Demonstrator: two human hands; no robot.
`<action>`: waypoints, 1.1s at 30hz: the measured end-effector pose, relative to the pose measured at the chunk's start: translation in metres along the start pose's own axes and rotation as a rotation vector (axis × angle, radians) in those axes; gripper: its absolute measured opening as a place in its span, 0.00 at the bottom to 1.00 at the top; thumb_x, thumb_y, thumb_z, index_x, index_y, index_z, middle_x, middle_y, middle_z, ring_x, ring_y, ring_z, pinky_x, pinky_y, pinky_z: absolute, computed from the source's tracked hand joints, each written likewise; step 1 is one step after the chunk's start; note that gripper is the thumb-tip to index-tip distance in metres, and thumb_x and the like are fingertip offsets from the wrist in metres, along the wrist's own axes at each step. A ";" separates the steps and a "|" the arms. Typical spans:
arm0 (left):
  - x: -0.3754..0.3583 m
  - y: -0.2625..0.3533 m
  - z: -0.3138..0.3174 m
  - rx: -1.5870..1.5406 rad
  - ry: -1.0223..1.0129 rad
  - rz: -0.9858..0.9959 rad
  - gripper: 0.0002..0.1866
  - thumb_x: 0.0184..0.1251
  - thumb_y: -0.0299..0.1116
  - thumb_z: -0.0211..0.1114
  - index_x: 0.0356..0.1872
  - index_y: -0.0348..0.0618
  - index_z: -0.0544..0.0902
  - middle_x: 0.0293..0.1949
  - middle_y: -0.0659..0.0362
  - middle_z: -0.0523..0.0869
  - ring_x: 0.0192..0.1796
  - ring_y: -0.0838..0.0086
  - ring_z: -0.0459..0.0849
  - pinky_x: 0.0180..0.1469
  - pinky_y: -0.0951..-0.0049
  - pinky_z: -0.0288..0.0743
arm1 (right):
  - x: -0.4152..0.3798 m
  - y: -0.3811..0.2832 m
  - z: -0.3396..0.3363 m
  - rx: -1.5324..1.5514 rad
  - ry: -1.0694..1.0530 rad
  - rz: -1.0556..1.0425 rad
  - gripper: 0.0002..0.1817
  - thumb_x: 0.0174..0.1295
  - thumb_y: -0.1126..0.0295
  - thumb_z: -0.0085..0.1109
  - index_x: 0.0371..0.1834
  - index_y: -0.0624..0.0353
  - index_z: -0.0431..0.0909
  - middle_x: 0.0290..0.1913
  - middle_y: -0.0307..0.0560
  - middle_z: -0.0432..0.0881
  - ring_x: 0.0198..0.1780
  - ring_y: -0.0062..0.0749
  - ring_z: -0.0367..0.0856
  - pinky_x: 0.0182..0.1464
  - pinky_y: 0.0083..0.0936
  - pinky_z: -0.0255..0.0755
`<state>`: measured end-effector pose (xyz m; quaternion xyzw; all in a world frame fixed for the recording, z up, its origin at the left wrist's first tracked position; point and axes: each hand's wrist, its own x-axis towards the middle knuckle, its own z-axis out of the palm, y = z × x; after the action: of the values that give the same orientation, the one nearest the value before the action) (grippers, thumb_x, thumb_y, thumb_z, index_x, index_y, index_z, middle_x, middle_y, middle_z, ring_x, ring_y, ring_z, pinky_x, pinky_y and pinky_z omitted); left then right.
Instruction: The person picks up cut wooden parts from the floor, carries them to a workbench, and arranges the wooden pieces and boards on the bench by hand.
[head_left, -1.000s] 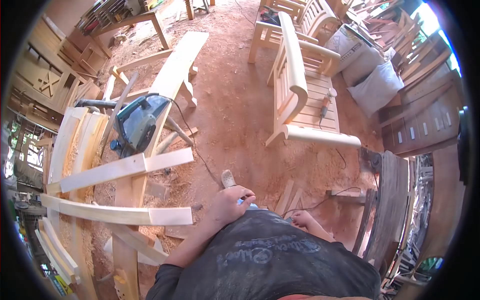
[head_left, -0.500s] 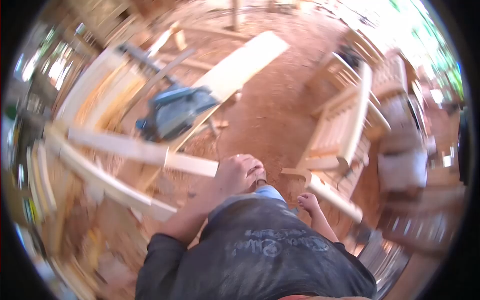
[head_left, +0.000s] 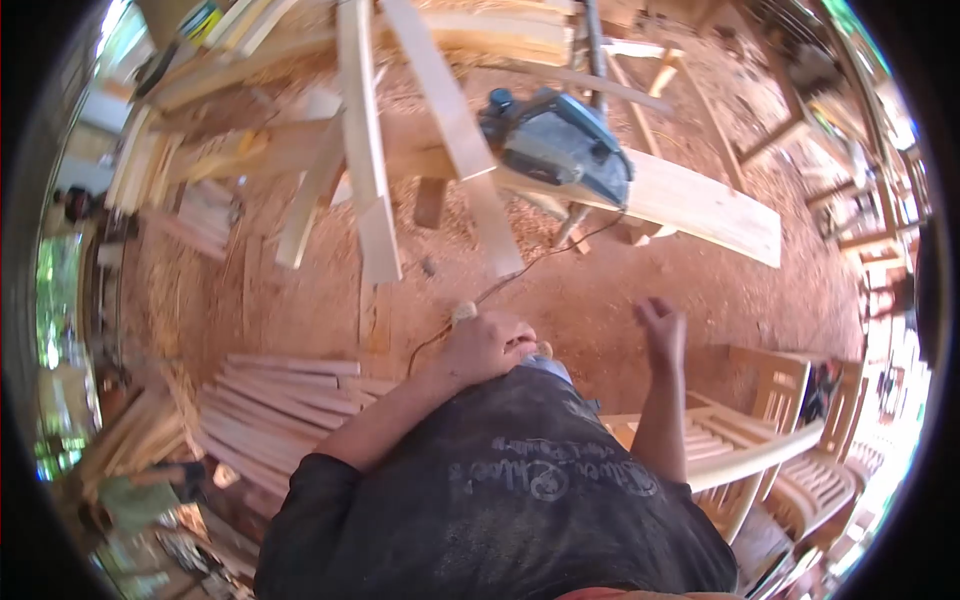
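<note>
My left hand [head_left: 490, 342] is in front of my waist, its fingers curled in; whether anything is inside them is hidden. My right hand [head_left: 662, 325] is raised over the floor on the right, thumb and fingertips slightly apart, with nothing visible between them. Ahead of both hands, a blue electric planer [head_left: 565, 145] rests on a long wooden plank [head_left: 710, 205]. A thin power cord [head_left: 525, 268] runs from near the planer across the floor towards my left hand. Two pale wooden strips [head_left: 365, 190] [head_left: 450, 100] slant across the workbench, with ends jutting towards me.
Stacked wood strips [head_left: 275, 400] lie on the floor at left. Slatted wooden chairs [head_left: 740, 440] stand close on my right. Wood shavings cover the reddish dirt floor [head_left: 590, 300]. A wooden frame [head_left: 840, 170] is at far right, and a grey metal pipe [head_left: 595, 60] rises behind the planer.
My view has turned left, so the planer and chairs appear farther right. My right hand has risen and its fingers have loosened. My left hand stays curled by my waist.
</note>
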<state>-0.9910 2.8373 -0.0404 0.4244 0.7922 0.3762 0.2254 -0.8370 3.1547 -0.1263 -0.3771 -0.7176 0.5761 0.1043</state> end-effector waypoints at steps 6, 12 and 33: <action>-0.041 -0.005 -0.011 -0.014 0.112 -0.146 0.09 0.71 0.39 0.71 0.41 0.46 0.90 0.37 0.56 0.91 0.41 0.59 0.91 0.46 0.59 0.84 | -0.064 -0.260 -0.069 0.704 -0.501 -1.118 0.05 0.69 0.69 0.63 0.37 0.58 0.84 0.38 0.37 0.83 0.37 0.22 0.80 0.44 0.21 0.74; -0.078 -0.054 -0.057 0.027 0.207 -0.148 0.08 0.71 0.39 0.71 0.40 0.46 0.89 0.36 0.55 0.91 0.41 0.58 0.92 0.46 0.58 0.85 | -0.175 -0.400 -0.003 0.239 -0.802 -1.551 0.03 0.64 0.71 0.67 0.34 0.56 0.83 0.34 0.38 0.82 0.33 0.23 0.78 0.38 0.23 0.72; -0.171 -0.223 -0.219 -0.036 0.265 -0.225 0.11 0.70 0.40 0.69 0.42 0.45 0.90 0.36 0.52 0.91 0.41 0.55 0.91 0.45 0.56 0.84 | -0.147 -0.215 0.365 -0.216 -0.592 -0.230 0.08 0.66 0.72 0.74 0.42 0.63 0.87 0.37 0.45 0.91 0.41 0.28 0.90 0.46 0.28 0.82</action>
<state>-1.1590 2.5252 -0.0746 0.2755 0.8505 0.4156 0.1672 -1.0391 2.7736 -0.0041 -0.1188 -0.8117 0.5656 -0.0848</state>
